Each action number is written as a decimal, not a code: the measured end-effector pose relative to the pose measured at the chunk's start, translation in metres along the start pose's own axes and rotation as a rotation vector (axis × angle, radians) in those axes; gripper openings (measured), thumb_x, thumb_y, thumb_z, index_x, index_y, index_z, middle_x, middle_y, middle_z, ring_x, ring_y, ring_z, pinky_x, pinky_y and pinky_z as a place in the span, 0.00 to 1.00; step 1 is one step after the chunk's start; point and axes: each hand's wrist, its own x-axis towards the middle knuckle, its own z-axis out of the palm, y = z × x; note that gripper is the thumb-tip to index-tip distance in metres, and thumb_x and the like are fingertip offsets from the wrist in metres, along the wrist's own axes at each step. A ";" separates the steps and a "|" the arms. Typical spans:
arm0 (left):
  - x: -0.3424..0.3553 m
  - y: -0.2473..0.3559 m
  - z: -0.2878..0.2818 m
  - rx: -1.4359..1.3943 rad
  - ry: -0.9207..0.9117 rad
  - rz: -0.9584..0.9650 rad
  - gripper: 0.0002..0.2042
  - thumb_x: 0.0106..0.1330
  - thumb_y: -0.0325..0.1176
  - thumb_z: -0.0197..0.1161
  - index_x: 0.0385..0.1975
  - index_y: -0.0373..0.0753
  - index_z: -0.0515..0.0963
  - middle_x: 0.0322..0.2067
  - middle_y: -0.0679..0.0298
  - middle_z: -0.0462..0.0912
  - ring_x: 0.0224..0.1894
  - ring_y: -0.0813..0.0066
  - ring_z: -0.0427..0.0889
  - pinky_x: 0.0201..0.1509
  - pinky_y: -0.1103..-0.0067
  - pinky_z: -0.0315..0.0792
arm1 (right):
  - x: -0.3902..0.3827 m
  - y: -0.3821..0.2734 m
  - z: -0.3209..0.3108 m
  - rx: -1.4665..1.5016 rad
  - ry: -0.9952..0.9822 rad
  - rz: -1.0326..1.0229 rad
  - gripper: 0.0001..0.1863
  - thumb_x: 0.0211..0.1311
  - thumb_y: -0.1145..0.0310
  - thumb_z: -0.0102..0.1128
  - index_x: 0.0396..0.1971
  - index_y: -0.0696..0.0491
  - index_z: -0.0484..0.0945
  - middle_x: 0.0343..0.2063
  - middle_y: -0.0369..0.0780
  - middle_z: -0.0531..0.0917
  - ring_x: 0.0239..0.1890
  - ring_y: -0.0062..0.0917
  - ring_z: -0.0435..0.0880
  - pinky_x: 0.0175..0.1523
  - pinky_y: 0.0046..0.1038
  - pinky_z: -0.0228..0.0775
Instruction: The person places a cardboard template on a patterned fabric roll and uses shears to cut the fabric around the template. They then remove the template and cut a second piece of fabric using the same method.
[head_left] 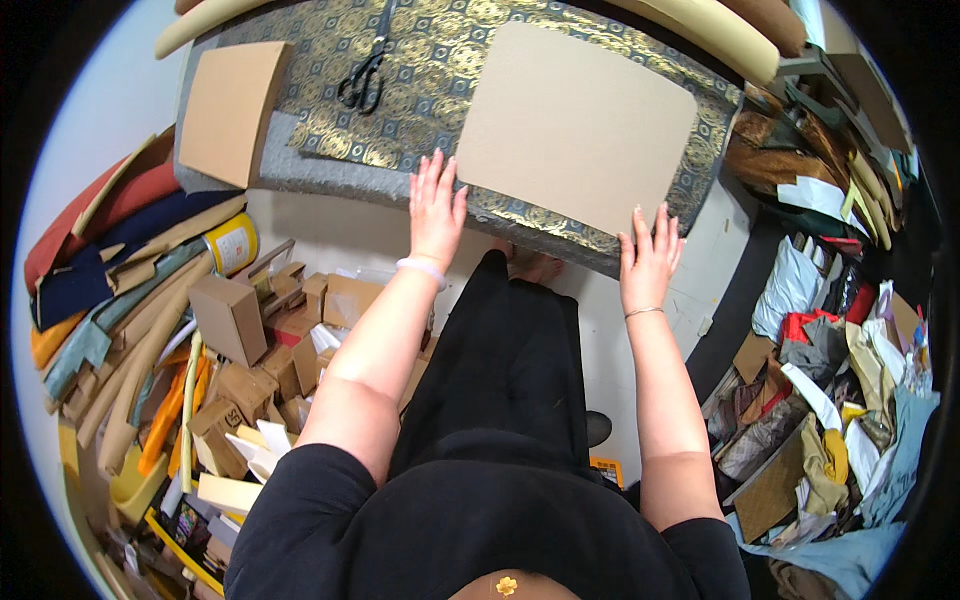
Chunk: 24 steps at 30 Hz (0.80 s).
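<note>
A flat beige board [578, 125] with rounded corners lies on dark fabric [400, 130] with a gold and blue-grey pattern. My left hand [438, 208] has its fingers stretched out over the fabric's near edge, beside the board's near left corner. By the near right corner is my right hand [650, 260], fingers spread, with the tips at the board's edge. Neither hand grips anything. Black-handled scissors [362, 88] rest on the fabric left of the board, and a tan board or box [232, 112] sits farther left.
The table [330, 175] has a grey padded cover. Rolls of material [730, 35] lie along its far side. Fabric rolls [110, 260], a yellow tin [232, 244] and cardboard boxes [228, 320] crowd the left floor. Fabric scraps and bags [790, 290] pile up on the right.
</note>
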 end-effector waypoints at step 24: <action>0.080 0.030 0.003 0.005 -0.116 0.148 0.33 0.69 0.46 0.71 0.73 0.46 0.71 0.78 0.51 0.58 0.79 0.44 0.58 0.81 0.53 0.55 | 0.001 -0.005 -0.008 0.242 0.041 0.114 0.33 0.67 0.51 0.70 0.71 0.39 0.74 0.79 0.44 0.60 0.79 0.43 0.60 0.82 0.51 0.45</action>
